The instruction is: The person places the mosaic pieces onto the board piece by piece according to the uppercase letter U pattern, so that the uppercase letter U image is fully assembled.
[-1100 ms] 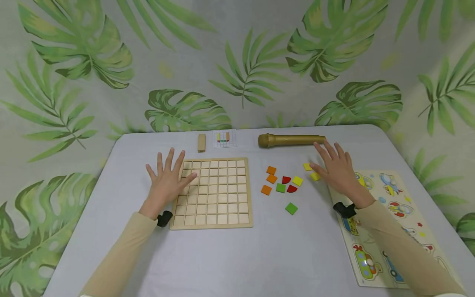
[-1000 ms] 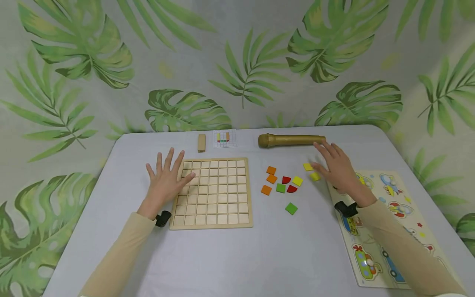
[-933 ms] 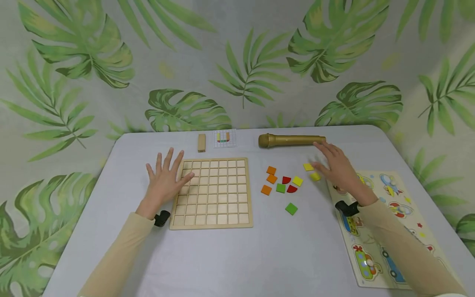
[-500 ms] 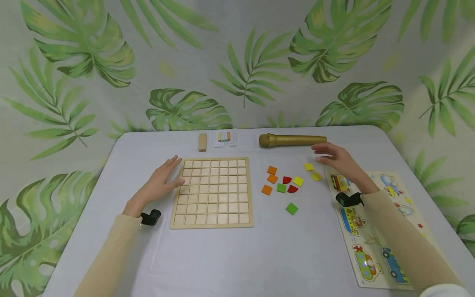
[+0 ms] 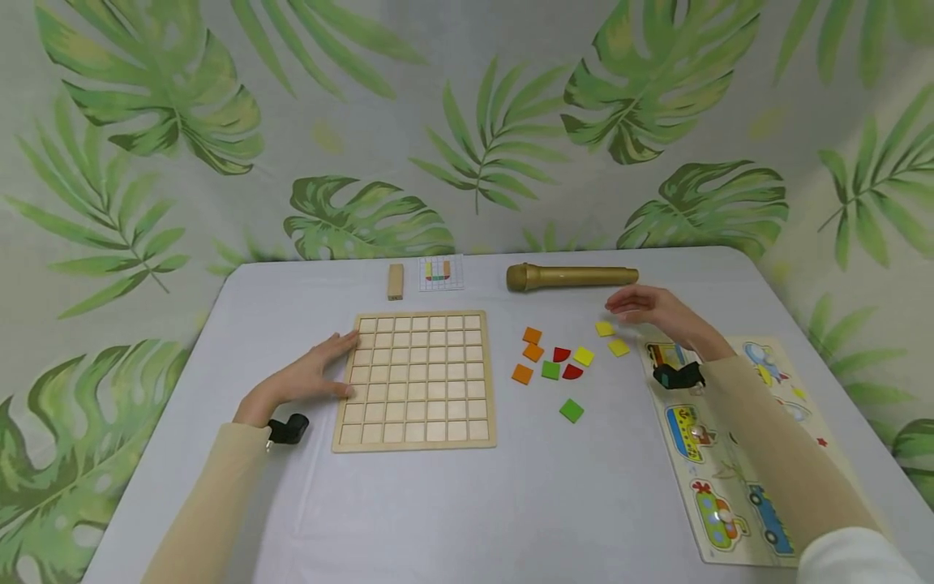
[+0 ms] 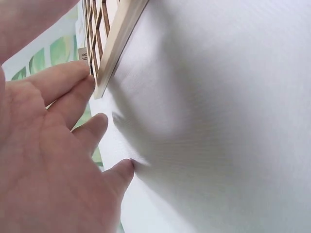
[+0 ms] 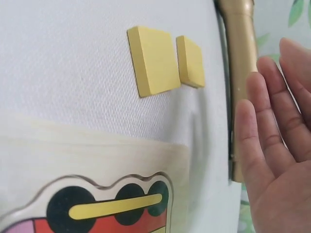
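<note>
My left hand [image 5: 310, 377] is at the left edge of a wooden grid board [image 5: 416, 391], thumb and fingertips right at its rim. In the left wrist view the left hand's fingers [image 6: 73, 94] are fairly straight and hold nothing, beside the frame of the board [image 6: 116, 41]. My right hand [image 5: 660, 312], its fingers loosely bent and holding nothing, hovers near two yellow square tiles [image 5: 619, 347]. From the right wrist, these yellow tiles [image 7: 158, 60] lie flat on the cloth, apart from the right hand's fingers [image 7: 265, 116].
Orange tiles [image 5: 522, 374], green tiles [image 5: 572, 410], red quarter-round pieces [image 5: 572, 371] and another yellow tile [image 5: 584, 356] lie right of the board. Behind are a wooden block [image 5: 396, 281], a pattern card [image 5: 441, 273] and a gold microphone [image 5: 572, 276]. A picture puzzle [image 5: 718, 470] lies under the right forearm.
My left hand has come down from spread fingers over the board's left part to its left edge. The right hand has turned sideways with its fingers drawn together. The tiles have not moved.
</note>
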Motion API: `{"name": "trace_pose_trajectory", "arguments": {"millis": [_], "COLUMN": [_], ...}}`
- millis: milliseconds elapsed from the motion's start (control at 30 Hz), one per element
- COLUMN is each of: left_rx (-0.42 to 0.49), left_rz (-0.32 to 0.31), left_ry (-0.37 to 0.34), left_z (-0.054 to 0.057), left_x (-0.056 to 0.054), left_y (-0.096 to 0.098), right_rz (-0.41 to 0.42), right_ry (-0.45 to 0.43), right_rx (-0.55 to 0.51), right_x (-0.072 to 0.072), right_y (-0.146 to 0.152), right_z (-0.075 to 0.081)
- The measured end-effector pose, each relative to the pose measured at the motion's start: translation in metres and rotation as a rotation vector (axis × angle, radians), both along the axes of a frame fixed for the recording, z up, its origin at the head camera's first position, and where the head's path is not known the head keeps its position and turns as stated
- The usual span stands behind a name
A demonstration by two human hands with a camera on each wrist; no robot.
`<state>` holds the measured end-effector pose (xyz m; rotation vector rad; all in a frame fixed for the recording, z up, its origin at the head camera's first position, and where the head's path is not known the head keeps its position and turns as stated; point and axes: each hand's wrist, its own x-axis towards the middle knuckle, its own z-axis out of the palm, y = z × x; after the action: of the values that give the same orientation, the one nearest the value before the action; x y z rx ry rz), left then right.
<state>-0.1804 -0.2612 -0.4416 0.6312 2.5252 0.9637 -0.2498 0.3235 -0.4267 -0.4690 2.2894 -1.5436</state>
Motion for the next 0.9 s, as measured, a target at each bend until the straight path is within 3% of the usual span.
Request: {"name": "trace_pose_trajectory", "arguments": {"millis": [300, 633, 900], "left_rx": [-0.004, -0.038, -0.039], "left_rz": [-0.044, -0.041, -0.043], "left_ry": [0.011, 0.019, 0.030], "left_z": [-0.002, -0.003, -0.006], "left_x": [0.002, 0.003, 0.003], "left_y": [-0.005, -0.006, -0.006], "right_rz": [0.001, 0.046, 0.005], "right_ry": [-0.011, 0.096, 0.136], "right_rx": [0.082, 0.242, 0.373], "right_x": [-0.009, -0.011, -0.009], "right_y": [-0.004, -0.013, -0.020], "right_z": [-0.008, -0.014, -0.016]}}
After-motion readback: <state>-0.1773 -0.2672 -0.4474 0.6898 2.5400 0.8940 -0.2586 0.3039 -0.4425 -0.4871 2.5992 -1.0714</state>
